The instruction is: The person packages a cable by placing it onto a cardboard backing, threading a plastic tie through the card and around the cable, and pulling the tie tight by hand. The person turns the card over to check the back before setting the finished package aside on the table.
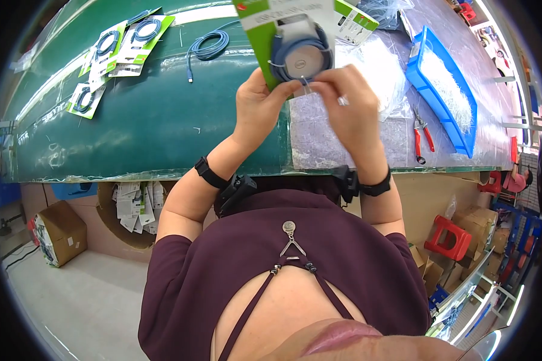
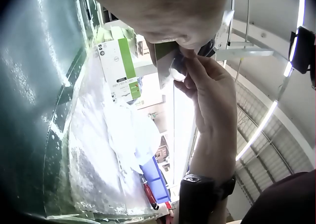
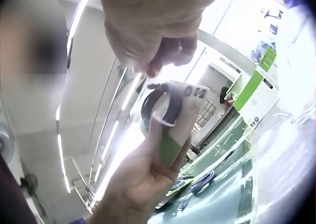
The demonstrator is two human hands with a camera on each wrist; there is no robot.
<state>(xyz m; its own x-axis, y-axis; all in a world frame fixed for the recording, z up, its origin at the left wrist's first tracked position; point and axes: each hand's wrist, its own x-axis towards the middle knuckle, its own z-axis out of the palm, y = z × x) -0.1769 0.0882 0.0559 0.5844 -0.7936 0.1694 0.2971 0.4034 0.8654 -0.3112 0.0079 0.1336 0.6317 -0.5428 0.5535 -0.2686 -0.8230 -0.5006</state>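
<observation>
In the head view, my left hand [image 1: 256,107] grips the lower edge of a green and white retail card [image 1: 254,33], its thumb at the bottom of a coiled blue cable [image 1: 277,55] mounted on the card. White ties hold the coil at its sides. My right hand [image 1: 352,111] is slightly blurred, thumb and index finger pinching a thin whitish tie [image 1: 307,88] under the coil. The right wrist view shows the left thumb pressed on the coil [image 3: 174,105], with the right fingers [image 3: 170,56] curled just above it.
Carded cables [image 1: 132,51] lie at the table's left, near a loose coiled cable [image 1: 208,47]. To the right are a card [image 1: 352,24], plastic bags [image 1: 373,72], red-handled pliers [image 1: 423,135] and a blue tray [image 1: 418,60] of thin white strips. A carton of cards [image 1: 111,207] stands below.
</observation>
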